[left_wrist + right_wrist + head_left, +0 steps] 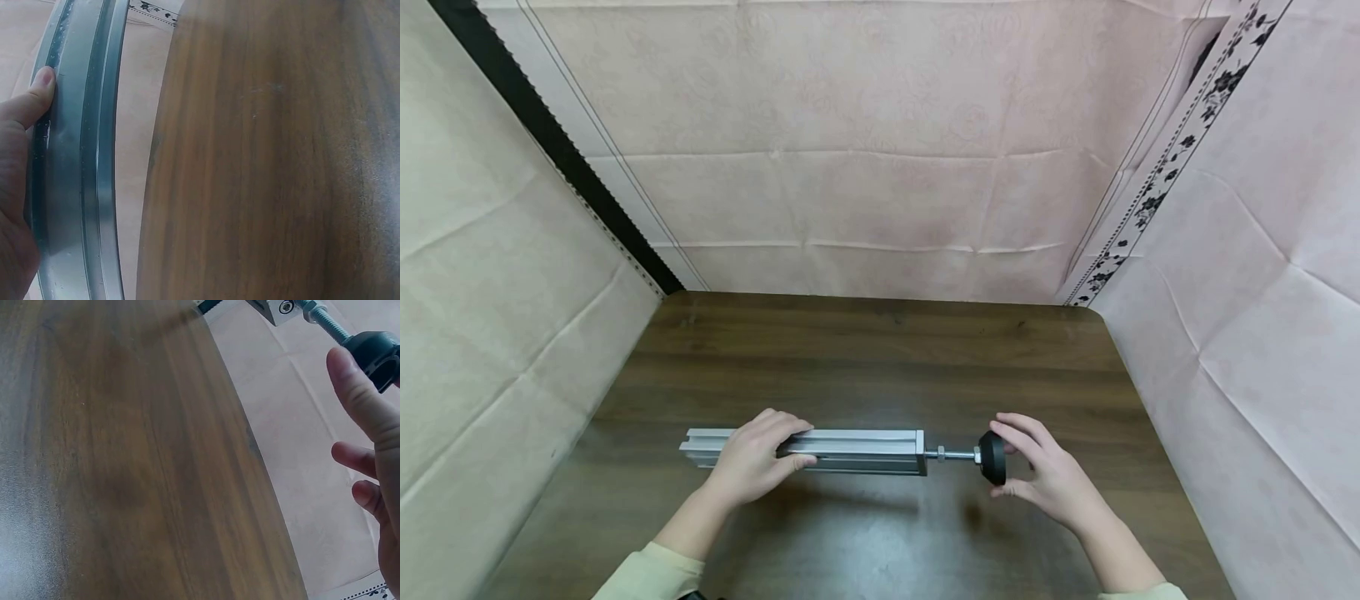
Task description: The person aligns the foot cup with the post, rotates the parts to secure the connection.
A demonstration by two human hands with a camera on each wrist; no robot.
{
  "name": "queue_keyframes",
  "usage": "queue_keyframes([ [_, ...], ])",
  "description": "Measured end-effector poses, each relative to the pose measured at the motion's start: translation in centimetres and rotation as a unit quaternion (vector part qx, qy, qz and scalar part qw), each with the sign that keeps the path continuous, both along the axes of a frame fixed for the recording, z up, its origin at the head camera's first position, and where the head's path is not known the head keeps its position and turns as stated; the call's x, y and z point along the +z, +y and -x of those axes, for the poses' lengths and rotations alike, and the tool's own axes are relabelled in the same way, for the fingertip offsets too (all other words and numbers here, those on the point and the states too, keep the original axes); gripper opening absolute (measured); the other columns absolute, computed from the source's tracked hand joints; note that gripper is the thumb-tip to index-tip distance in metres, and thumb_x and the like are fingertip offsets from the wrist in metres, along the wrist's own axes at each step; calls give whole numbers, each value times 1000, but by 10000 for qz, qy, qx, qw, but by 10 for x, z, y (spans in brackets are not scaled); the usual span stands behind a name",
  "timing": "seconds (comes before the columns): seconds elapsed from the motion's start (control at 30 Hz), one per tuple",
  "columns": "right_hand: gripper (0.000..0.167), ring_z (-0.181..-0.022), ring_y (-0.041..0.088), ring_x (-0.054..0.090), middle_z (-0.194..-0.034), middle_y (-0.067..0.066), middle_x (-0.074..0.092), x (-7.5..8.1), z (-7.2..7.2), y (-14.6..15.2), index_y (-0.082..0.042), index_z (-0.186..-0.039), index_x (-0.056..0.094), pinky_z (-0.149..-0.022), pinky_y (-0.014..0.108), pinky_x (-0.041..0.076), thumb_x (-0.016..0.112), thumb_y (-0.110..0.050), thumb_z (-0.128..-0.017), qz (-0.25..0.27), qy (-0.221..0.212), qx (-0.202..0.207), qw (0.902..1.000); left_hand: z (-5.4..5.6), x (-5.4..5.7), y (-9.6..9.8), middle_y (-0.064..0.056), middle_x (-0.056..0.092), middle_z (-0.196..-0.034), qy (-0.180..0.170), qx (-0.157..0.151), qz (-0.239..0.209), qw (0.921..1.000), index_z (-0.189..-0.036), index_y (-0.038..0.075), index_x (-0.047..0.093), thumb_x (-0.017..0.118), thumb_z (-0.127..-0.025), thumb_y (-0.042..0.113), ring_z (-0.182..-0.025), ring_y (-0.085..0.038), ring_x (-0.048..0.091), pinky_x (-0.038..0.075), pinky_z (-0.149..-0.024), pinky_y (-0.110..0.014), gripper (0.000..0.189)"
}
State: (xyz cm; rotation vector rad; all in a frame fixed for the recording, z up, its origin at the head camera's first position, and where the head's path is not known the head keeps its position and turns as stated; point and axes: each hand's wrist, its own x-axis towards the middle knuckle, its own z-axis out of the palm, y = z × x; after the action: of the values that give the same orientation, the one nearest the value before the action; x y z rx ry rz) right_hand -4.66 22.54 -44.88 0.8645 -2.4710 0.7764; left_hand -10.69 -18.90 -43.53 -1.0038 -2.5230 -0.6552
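My left hand [763, 454] grips a silver aluminium profile [868, 446] near its middle, holding it level above the table. In the left wrist view the thumb presses along a groove of the profile [69, 162]. From the profile's right end sticks out a threaded rod [958, 455] with nuts, ending in a black round levelling foot [992, 458]. The right hand [1048, 471] pinches the rim of that foot between thumb and fingers. In the right wrist view the thumb touches the black foot [369, 353], which is partly cut off at the frame edge.
Below the hands lies a brown wood-grain table [880, 358] with rounded far corners. Pale creased cloth [880, 200] hangs behind it and on both sides. A black strip [565, 158] runs down the left cloth, and a floral border [1180, 150] down the right.
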Motion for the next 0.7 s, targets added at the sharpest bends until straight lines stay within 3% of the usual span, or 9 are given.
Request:
queue_keyframes([
  [0.17, 89, -86, 11, 59, -130, 7, 45, 4, -2, -1, -15, -133, 50, -61, 17, 42, 82, -42, -54, 274, -644, -113, 9975, 1, 2, -1, 8, 65, -94, -7, -28, 19, 10000, -99, 15, 68, 81, -67, 37, -88, -12, 58, 49, -73, -32, 41],
  [0.27, 91, -88, 11, 57, -131, 4, 44, 5, -4, -3, -16, -132, 51, -60, 22, 41, 85, -31, -49, 413, -1029, -196, 9936, 1, 2, -2, 8, 65, -94, -22, -13, 43, 10000, -99, 16, 67, 81, -67, 36, -88, -12, 58, 49, -73, -32, 40],
  [0.37, 86, -88, 8, 56, -129, 3, 45, 5, -5, -4, -16, -130, 53, -59, 24, 42, 79, -45, -53, 567, -1230, -220, 9905, 0, 0, -2, 9, 65, -94, 0, -14, 40, 10000, -99, 17, 67, 81, -67, 36, -88, -11, 58, 49, -72, -32, 40],
  [0.47, 80, -87, 6, 56, -125, 2, 48, 4, -5, -4, -15, -125, 58, -58, 25, 40, 64, -63, -61, 772, -1325, -175, 9880, 0, -1, -3, 9, 65, -93, 61, -50, -4, 10000, -99, 17, 67, 81, -66, 37, -87, -10, 57, 49, -71, -31, 41],
  [0.7, 71, -85, 5, 56, -116, -4, 54, 3, -4, -7, -16, -108, 65, -60, 25, 42, 46, -73, -71, 838, -1191, -229, 9891, 0, -1, -2, 9, 65, -93, 172, -77, -109, 9998, -98, 15, 68, 82, -65, 37, -86, -10, 58, 49, -70, -31, 42],
])
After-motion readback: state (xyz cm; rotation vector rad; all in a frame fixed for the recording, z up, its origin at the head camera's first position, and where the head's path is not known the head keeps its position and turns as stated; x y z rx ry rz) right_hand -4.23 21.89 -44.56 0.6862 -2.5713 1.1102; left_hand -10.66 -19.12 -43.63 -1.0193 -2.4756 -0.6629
